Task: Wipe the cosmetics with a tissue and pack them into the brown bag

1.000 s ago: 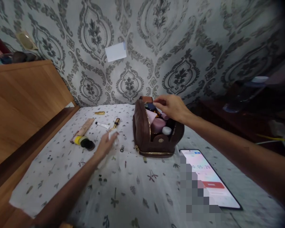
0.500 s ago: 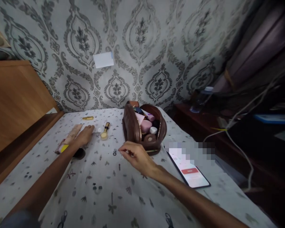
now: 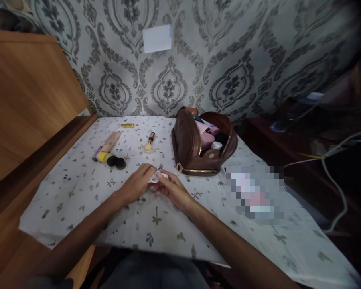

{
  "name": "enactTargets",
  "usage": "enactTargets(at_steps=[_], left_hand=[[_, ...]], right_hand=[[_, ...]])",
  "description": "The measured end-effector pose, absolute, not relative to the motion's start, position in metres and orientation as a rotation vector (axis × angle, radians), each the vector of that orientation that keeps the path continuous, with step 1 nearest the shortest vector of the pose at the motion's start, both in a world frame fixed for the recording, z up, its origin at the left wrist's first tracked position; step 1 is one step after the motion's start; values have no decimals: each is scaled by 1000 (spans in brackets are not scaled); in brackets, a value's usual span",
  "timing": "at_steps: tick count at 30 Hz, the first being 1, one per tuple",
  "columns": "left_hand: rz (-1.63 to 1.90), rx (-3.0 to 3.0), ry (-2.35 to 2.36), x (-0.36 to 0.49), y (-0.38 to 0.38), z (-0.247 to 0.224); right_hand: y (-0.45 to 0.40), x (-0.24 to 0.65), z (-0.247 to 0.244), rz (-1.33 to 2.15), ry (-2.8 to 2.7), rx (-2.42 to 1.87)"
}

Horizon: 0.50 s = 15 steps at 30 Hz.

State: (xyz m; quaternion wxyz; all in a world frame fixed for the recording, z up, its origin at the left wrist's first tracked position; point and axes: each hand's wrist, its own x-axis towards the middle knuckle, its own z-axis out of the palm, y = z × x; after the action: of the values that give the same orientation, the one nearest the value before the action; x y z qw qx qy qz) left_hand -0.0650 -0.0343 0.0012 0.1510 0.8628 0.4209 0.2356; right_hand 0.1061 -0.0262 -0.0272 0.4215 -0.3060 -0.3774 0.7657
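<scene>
My left hand [image 3: 140, 181] and my right hand [image 3: 175, 188] meet over the front of the table, fingers closed on a small white, crumpled-looking thing [image 3: 158, 176]. Fingers cover much of it, so its exact kind is unclear. Behind and to the right stands an unzipped brown cosmetic bag [image 3: 186, 138], packed with pink, white and dark items. Left of my hands lie a beige tube [image 3: 112, 140] and a yellow container [image 3: 104, 156] with a black lid [image 3: 119, 162]. A small bottle with a gold-and-black cap [image 3: 149, 147] and a gold tube [image 3: 127, 125] are farther back.
A phone [image 3: 252, 196], blurred over, lies right of the bag on the patterned white cloth [image 3: 156, 237]. Wooden furniture [image 3: 27, 88] borders the left side. A clear bottle [image 3: 284, 116] and white cables [image 3: 339, 192] are at the right, and the patterned wall is behind.
My left hand has come from beside the beige tube to meet my right hand. Both now grip the small white thing. The view has tilted downward and shifted left.
</scene>
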Motion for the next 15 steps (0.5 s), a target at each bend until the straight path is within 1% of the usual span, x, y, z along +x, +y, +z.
enactTargets(at_steps=[4, 6, 9, 12, 15], left_hand=[[845, 2282, 1101, -76, -44, 1], [1054, 2078, 1244, -77, -47, 1], [1360, 1491, 1480, -74, -47, -4], [1407, 928, 1333, -65, -41, -9], [1371, 699, 1111, -49, -35, -8]], right_hand=[[-25, 107, -29, 1963, -802, -728], [-22, 110, -28, 1950, -766, -733], [-21, 113, -27, 1905, -781, -727], [-25, 113, -27, 1864, -833, -693], [-32, 110, -29, 1820, -977, -675]])
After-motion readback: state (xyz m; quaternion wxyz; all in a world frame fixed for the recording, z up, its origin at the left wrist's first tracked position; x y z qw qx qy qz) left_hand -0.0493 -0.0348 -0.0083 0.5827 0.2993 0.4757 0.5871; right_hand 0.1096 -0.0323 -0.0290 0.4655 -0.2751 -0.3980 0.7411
